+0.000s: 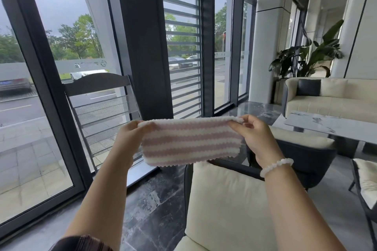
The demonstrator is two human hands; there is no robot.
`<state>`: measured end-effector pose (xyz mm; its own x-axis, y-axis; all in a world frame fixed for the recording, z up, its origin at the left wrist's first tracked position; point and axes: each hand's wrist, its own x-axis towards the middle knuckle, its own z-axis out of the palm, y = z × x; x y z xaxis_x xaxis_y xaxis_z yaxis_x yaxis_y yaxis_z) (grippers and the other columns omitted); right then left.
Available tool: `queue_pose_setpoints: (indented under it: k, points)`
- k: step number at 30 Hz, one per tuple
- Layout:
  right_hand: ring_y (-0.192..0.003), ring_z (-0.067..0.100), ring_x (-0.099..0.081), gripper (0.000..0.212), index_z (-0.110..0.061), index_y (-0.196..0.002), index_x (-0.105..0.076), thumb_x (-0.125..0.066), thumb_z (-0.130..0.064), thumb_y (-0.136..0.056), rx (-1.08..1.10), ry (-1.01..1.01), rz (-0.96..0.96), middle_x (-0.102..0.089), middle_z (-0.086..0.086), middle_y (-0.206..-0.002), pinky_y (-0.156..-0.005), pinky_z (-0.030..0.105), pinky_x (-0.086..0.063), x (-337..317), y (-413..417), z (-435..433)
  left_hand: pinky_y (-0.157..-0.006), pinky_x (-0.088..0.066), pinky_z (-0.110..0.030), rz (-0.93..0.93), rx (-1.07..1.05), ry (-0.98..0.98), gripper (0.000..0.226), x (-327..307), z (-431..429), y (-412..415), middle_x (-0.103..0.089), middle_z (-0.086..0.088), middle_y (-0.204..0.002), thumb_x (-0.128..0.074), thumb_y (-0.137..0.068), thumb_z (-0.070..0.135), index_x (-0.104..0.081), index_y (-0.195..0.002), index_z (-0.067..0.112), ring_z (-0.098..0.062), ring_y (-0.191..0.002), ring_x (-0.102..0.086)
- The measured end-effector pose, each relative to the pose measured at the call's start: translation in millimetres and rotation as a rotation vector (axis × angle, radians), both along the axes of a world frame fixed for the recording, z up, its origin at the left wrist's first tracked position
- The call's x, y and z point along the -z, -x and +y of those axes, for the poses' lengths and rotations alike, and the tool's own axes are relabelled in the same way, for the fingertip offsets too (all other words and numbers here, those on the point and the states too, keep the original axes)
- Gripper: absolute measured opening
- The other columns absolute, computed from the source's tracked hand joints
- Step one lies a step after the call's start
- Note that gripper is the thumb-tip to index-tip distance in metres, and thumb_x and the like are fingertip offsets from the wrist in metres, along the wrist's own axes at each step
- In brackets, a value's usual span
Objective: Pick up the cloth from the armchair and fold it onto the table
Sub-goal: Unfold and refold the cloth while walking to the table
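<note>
A pink and white striped cloth (190, 140) hangs in the air in front of me, stretched flat between both hands. My left hand (130, 140) pinches its upper left corner. My right hand (257, 138), with a white bead bracelet on the wrist, pinches the upper right corner. The cloth is held above the back of a cream armchair (228, 206) with a dark frame. The white marble-topped table (334, 126) stands to the right, beyond the armchair.
A second dark armchair with a cream cushion (302, 149) sits between me and the table. A cream sofa (334, 96) and a potted plant (306, 57) stand behind the table. Tall windows and a dark rack (102, 104) fill the left side.
</note>
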<state>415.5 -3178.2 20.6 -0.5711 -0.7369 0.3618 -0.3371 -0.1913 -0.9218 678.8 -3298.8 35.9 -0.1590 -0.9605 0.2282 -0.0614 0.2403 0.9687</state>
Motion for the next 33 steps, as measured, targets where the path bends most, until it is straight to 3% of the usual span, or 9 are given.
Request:
queue_pose_setpoints:
  k: [2,5,8,11,16,22,26,29,33]
  points:
    - [-0.084,0.022,-0.067,0.027,-0.020,-0.085,-0.067,-0.071,-0.045,-0.077,-0.079,-0.034,-0.114,-0.072,0.004,-0.091,-0.068,0.034,-0.052,-0.9,1.2,0.0,-0.073,-0.046,-0.038,-0.013,0.015,-0.044,0.022,1.3,-1.7,0.5,-0.060,-0.010,-0.086,-0.066,-0.081,0.028,-0.065,-0.089,0.008,-0.026,-0.080,-0.055]
    - [-0.078,0.029,-0.065,0.021,-0.018,-0.077,-0.063,-0.070,-0.037,-0.078,-0.107,-0.095,-0.222,-0.069,0.011,-0.086,-0.067,0.039,-0.052,5.3,2.5,-5.5,-0.060,-0.047,-0.033,-0.077,-0.007,-0.116,0.019,9.2,-2.8,3.7,-0.061,-0.009,-0.078,-0.067,-0.080,0.029,-0.063,-0.084,0.011,-0.025,-0.068,-0.057]
    - [-0.083,0.033,-0.066,0.019,-0.016,-0.079,-0.062,-0.071,-0.033,-0.078,-0.023,-0.202,-0.211,-0.070,0.014,-0.090,-0.071,0.040,-0.051,17.2,0.3,-12.6,-0.059,-0.050,-0.036,-0.120,0.018,-0.223,0.024,21.7,-0.5,3.8,-0.063,-0.011,-0.078,-0.068,-0.080,0.030,-0.063,-0.089,0.008,-0.026,-0.065,-0.059]
    - [-0.072,0.027,-0.058,0.021,-0.016,-0.074,-0.058,-0.070,-0.032,-0.077,-0.006,-0.270,-0.155,-0.063,0.010,-0.079,-0.062,0.033,-0.043,22.5,-6.1,-15.5,-0.060,-0.051,-0.035,-0.082,0.043,-0.312,0.020,30.9,5.2,4.1,-0.060,-0.011,-0.080,-0.066,-0.083,0.028,-0.062,-0.088,0.009,-0.025,-0.071,-0.060]
    - [-0.051,0.015,-0.040,0.027,-0.018,-0.066,-0.049,-0.067,-0.032,-0.080,-0.053,-0.185,-0.048,-0.043,-0.001,-0.057,-0.047,0.025,-0.035,15.8,-41.7,-16.1,-0.059,-0.050,-0.029,0.050,0.146,-0.245,0.013,20.6,19.9,14.9,-0.060,-0.005,-0.077,-0.065,-0.083,0.025,-0.063,-0.084,0.012,-0.021,-0.071,-0.061]
    - [-0.069,0.014,-0.059,0.020,-0.022,-0.068,-0.056,-0.066,-0.034,-0.082,-0.239,-0.065,-0.062,-0.061,-0.005,-0.067,-0.065,0.031,-0.050,8.6,-93.1,-15.6,-0.059,-0.056,-0.026,0.014,0.221,-0.082,0.016,9.0,45.0,28.9,-0.064,-0.005,-0.075,-0.071,-0.078,0.024,-0.063,-0.075,0.010,-0.012,-0.068,-0.065]
    - [-0.071,0.009,-0.064,0.015,-0.029,-0.070,-0.060,-0.064,-0.041,-0.078,-0.291,-0.015,-0.040,-0.064,-0.017,-0.060,-0.065,0.029,-0.051,11.9,-109.5,-17.1,-0.058,-0.056,-0.022,0.004,0.174,-0.005,0.014,6.8,55.3,22.4,-0.068,0.004,-0.067,-0.067,-0.081,0.025,-0.067,-0.074,0.013,-0.004,-0.064,-0.067]
    - [-0.076,0.006,-0.066,0.025,-0.029,-0.079,-0.061,-0.068,-0.052,-0.073,-0.370,-0.006,-0.018,-0.067,-0.017,-0.069,-0.065,0.021,-0.048,10.9,-119.7,-13.2,-0.064,-0.059,-0.028,0.029,0.175,-0.045,0.014,4.0,65.3,10.9,-0.073,0.009,-0.068,-0.060,-0.084,0.020,-0.071,-0.078,0.016,-0.002,-0.072,-0.070]
    - [-0.087,0.007,-0.068,0.041,-0.033,-0.090,-0.055,-0.076,-0.058,-0.064,-0.435,-0.033,0.014,-0.070,-0.010,-0.092,-0.066,0.021,-0.054,7.2,-134.6,-4.5,-0.061,-0.059,-0.027,0.041,0.140,-0.033,0.038,-3.1,83.1,-5.1,-0.073,0.009,-0.065,-0.043,-0.085,0.006,-0.072,-0.067,0.023,-0.006,-0.070,-0.070]
